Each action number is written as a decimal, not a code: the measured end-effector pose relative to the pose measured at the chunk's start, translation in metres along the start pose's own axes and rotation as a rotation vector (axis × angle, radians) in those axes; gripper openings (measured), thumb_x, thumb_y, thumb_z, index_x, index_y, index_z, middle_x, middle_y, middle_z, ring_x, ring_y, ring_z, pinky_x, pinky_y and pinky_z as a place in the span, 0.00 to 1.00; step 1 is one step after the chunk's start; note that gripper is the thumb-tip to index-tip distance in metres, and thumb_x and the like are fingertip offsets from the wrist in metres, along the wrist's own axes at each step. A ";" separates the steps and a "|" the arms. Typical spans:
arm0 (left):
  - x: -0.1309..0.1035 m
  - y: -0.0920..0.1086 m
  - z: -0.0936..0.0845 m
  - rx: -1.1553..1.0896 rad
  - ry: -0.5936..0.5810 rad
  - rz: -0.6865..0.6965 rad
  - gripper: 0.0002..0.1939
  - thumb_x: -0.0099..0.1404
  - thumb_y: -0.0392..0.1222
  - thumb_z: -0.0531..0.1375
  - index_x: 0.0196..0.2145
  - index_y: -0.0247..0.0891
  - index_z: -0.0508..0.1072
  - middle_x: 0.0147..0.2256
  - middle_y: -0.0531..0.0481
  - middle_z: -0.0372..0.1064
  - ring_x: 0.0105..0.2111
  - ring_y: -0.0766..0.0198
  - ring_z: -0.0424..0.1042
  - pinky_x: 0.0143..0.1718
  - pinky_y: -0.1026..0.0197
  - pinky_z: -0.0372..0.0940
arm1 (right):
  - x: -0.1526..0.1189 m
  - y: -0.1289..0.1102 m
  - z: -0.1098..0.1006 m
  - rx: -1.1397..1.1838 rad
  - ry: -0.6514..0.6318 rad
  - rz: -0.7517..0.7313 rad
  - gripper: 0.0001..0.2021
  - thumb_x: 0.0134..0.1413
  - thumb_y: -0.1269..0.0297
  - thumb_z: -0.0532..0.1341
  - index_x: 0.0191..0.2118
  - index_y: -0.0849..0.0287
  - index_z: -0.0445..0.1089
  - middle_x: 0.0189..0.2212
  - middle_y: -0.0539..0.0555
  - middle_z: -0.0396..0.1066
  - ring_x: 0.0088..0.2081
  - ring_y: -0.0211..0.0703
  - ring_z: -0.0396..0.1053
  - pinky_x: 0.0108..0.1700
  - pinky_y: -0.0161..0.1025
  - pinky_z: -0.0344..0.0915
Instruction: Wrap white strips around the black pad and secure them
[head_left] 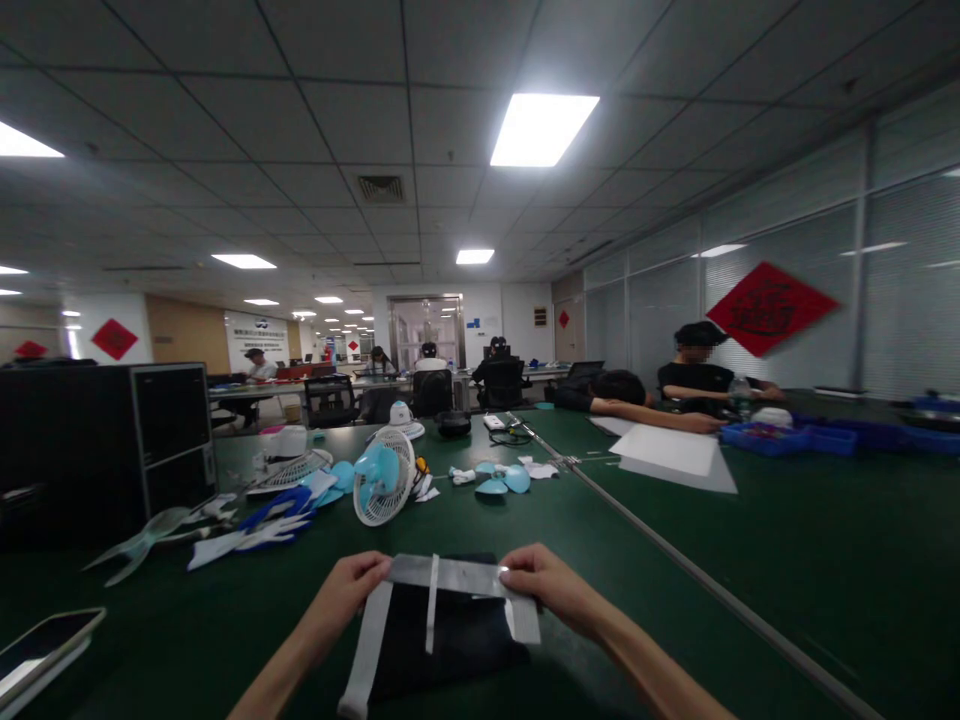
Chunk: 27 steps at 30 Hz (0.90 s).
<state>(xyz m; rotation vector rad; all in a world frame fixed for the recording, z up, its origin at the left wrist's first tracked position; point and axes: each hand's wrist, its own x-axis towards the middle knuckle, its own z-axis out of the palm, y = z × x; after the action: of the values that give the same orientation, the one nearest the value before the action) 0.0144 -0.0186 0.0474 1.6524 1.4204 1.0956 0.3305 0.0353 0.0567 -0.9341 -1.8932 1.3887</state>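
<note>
A clear, shiny strip point(469, 576) is stretched level between my two hands. My left hand point(346, 598) pinches its left end between thumb and fingers. At the right end, my right hand point(553, 592) is closed on the same strip, thumb on top. Under it lies a flat black sheet point(461, 655) on the green table. A narrow white strip point(431, 612) runs down across the sheet. Whitish bands edge it: a long one point(367, 645) on the left and a short one point(525, 622) on the right. Whether the bands join the clear strip I cannot tell.
Blue fan parts and a fan grille point(384, 478) lie beyond my hands, beside gloves point(251, 535). A phone point(49, 655) is at lower left, a black computer case point(112, 440) behind it. White paper point(675, 455) and blue trays point(765, 437) lie near two people at right.
</note>
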 end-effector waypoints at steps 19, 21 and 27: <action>-0.006 -0.015 -0.003 0.349 -0.314 -0.153 0.15 0.53 0.51 0.61 0.28 0.35 0.76 0.24 0.54 0.70 0.27 0.64 0.67 0.29 0.64 0.57 | 0.014 0.035 0.015 -0.459 0.046 0.031 0.07 0.48 0.72 0.61 0.32 0.63 0.77 0.27 0.51 0.75 0.30 0.39 0.70 0.31 0.31 0.62; -0.006 -0.017 -0.004 0.384 -0.306 -0.160 0.15 0.54 0.51 0.60 0.30 0.35 0.76 0.27 0.53 0.71 0.29 0.63 0.68 0.30 0.64 0.58 | 0.014 0.036 0.016 -0.502 0.072 0.008 0.07 0.49 0.71 0.61 0.33 0.62 0.77 0.29 0.52 0.76 0.32 0.40 0.71 0.32 0.31 0.62; -0.006 -0.015 -0.002 0.469 -0.287 -0.140 0.15 0.54 0.52 0.60 0.30 0.36 0.76 0.29 0.53 0.71 0.31 0.62 0.67 0.29 0.64 0.55 | 0.015 0.037 0.019 -0.584 0.133 -0.035 0.07 0.48 0.72 0.62 0.33 0.61 0.77 0.29 0.52 0.76 0.32 0.40 0.72 0.32 0.31 0.62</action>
<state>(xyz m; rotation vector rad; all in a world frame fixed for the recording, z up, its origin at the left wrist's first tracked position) 0.0059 -0.0225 0.0334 1.9002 1.6483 0.4397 0.3136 0.0451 0.0168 -1.2176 -2.2375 0.7288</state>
